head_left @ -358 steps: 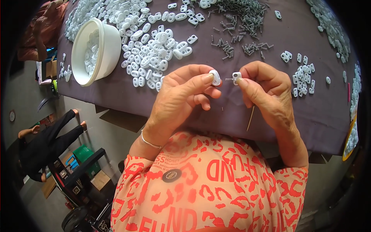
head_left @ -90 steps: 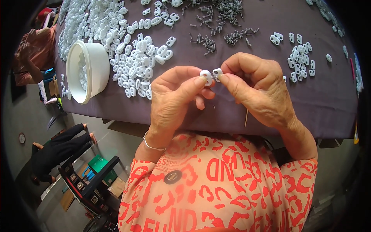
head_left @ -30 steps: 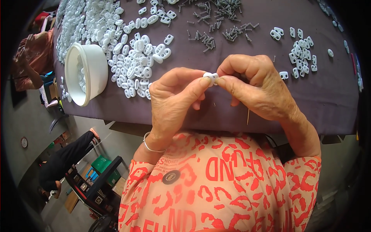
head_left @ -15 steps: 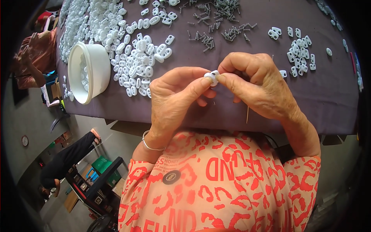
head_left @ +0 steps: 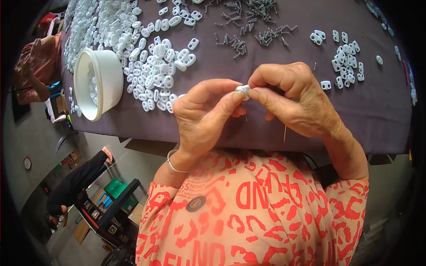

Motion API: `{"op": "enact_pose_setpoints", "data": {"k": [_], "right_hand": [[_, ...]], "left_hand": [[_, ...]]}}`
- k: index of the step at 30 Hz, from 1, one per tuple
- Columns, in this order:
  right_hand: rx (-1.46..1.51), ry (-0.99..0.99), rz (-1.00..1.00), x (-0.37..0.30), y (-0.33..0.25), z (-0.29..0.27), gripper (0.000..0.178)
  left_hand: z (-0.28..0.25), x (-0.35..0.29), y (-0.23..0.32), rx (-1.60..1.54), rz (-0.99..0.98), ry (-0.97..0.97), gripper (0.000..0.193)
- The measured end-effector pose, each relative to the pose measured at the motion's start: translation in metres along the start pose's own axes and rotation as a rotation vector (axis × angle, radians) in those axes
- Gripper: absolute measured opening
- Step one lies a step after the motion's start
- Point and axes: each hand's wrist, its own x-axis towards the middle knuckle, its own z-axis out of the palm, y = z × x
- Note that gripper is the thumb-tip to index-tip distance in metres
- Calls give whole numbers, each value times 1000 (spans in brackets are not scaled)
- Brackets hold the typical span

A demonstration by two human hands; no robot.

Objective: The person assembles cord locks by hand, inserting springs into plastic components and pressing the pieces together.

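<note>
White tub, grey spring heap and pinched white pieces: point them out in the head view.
White tub (head_left: 112, 82), head view: its outer side wall.
Grey spring heap (head_left: 261, 8), head view: its dense part.
Pinched white pieces (head_left: 242, 89), head view: the small exposed part.

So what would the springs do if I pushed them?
The springs would probably scatter, since they look loose. One alone might roll, being a round coil. They look tiny and thin, so each is likely very light.
</note>
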Motion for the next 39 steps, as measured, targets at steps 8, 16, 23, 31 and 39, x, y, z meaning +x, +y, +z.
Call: {"op": "enact_pose_setpoints", "data": {"k": [8, 16, 23, 31, 39], "right_hand": [[-269, 161, -420, 4, 8, 6, 7], [-456, 287, -438, -2, -2, 15, 27], [-540, 320, -470, -4, -4, 16, 27], [-484, 268, -480, -2, -1, 14, 26], [-480, 271, -403, -3, -3, 14, 28]], "left_hand": [[-3, 5, 3, -30, -34, -2, 10], [0, 10, 12, -187, -178, -13, 9], [1, 8, 11, -231, -207, -50, 10], [5, 6, 5, -208, -123, 25, 7], [8, 7, 8, -260, -108, 45, 6]]}}
